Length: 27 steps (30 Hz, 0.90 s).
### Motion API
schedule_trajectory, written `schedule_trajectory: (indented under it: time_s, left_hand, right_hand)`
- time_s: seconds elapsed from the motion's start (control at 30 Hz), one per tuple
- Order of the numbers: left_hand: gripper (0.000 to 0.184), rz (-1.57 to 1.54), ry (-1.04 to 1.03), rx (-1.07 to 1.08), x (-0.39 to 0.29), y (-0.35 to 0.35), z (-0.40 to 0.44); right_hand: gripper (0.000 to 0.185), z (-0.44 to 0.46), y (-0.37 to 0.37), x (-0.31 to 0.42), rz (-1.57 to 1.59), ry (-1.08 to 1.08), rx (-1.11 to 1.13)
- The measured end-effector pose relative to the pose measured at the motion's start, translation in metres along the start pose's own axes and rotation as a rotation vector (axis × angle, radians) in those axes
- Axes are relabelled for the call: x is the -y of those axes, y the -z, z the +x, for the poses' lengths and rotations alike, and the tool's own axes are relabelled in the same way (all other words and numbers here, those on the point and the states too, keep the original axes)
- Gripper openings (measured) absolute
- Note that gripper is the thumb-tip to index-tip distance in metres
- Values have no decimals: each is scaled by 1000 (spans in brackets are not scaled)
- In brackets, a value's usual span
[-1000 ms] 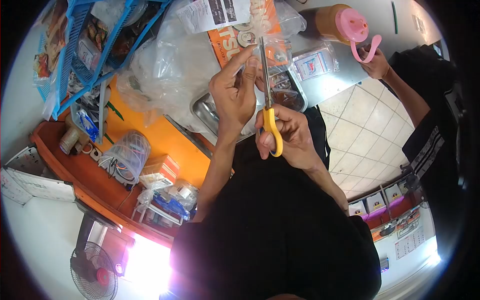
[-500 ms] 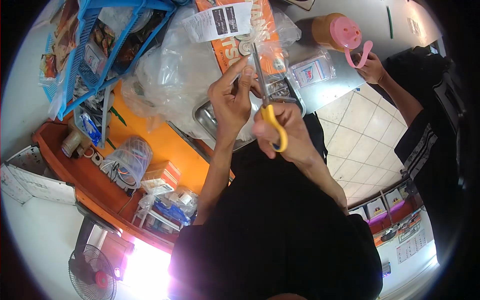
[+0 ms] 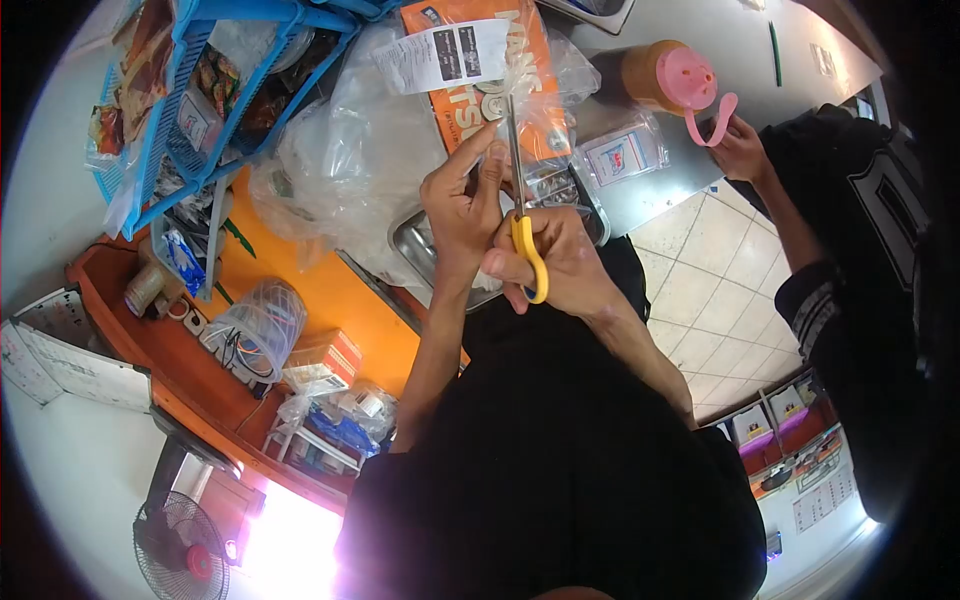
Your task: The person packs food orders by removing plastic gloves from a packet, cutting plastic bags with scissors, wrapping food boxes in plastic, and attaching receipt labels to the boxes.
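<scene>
Yellow-handled scissors (image 3: 528, 258) are gripped in my right hand (image 3: 560, 262), their blades pointing away from me and looking nearly closed. Beside the blades, my left hand (image 3: 464, 208) pinches something thin and clear that looks like the plastic bag (image 3: 545, 90). Under that plastic lies an orange box (image 3: 450, 115) with a white printed slip (image 3: 445, 57) across it. Below my hands is a metal tray (image 3: 412, 240) with clear packets (image 3: 552, 186) at its right side. How the blades meet the plastic is too small to tell.
More clear plastic bags (image 3: 340, 150) lie left of the box. Blue baskets (image 3: 185, 120) with packets stand at the upper left. To the right are a flat packet (image 3: 625, 157) and a pink-lidded jug (image 3: 685, 80), its strap near another person's hand (image 3: 740, 150).
The scissors have turned a little in my right hand, after tilting half a second ago, and sit slightly farther left. The other person's arm has shifted slightly. The whole view has moved a little.
</scene>
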<state>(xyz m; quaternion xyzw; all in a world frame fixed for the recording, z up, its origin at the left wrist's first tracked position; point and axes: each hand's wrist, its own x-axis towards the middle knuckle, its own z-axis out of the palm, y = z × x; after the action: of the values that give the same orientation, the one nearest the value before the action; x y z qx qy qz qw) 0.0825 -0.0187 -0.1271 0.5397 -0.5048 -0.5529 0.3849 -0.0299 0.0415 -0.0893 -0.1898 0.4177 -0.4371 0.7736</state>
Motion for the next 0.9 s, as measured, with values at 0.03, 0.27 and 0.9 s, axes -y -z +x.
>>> schedule_trajectory:
  time_s: [0.03,0.27,0.9]
  left_hand:
    - [26,0,-1,-4,1,1,1]
    - [24,-78,12,52,-5,0,0]
    - [24,-63,-50,140,-48,16,28]
  right_hand:
    - [35,1,2,-7,-26,25,-9]
    - [34,-2,14,-9,-153,11,-111]
    - [65,-82,110,-21,-1215,0,-261]
